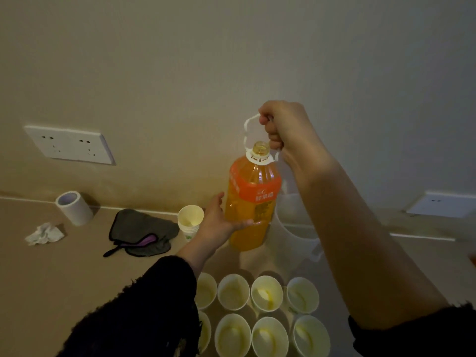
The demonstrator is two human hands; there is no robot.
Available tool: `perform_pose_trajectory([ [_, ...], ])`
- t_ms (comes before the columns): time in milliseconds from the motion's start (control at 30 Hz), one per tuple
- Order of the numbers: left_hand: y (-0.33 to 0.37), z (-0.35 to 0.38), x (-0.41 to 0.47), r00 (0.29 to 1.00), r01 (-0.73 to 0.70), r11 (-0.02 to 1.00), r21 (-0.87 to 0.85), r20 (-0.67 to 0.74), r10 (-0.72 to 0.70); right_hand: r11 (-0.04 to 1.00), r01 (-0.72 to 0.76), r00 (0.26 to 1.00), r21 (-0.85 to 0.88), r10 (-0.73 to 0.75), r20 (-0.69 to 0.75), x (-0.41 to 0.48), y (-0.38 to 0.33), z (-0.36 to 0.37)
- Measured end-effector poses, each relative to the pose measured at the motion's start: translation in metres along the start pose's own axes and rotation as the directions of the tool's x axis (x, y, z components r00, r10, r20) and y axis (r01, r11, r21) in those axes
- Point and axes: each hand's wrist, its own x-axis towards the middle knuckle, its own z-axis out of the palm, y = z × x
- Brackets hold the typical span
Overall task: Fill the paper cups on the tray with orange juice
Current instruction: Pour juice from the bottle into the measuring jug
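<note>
Holding: right hand [286, 127] fisted round the white handle [248, 130], with the bottle [251, 202] hanging upright beneath it.
Support: left hand [219, 222] wrapped on the bottle's lower side, thumb across the front, well below the handle grip.
Mouth: neck [260, 147] just under the right fist; it looks uncapped.
Targets: eight cups [266, 293] in two rows, below and nearer than both grips. Their levels are too dim to read, and the tray under them cannot be made out.
Risk, gush: the bottle looks nearly full, so a fast tip would likely surge past a small rim.
Risk, swing: the handle is a thin loop, so the load may pivot under the fist if the lower grip slips on smooth plastic.
Risk, knock: the cups stand close together, so a sleeve [144, 305] or the bottle base brushing one could topple its neighbours.
Risk, splash: the mouth sits well above the cups, and pouring from there would spatter.
Nearby: spare stack [190, 217] just left of the lower grip; cloth [139, 228] farther left.
</note>
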Motion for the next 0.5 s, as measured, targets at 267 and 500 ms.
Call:
perform_pose_trajectory([
  [267, 0.020, -0.011, 0.020, 0.918, -0.135, 0.989, -0.065, 0.367, 0.149, 0.980, 0.083, 0.983, 0.180, -0.111, 0.148, -0.003, -0.027, -0.026],
  [500, 0.023, -0.019, 0.018, 0.858, -0.160, 0.986, -0.042, 0.488, 0.160, 0.943, 0.103, 0.923, 0.316, -0.209, 0.322, 0.000, -0.025, -0.030],
])
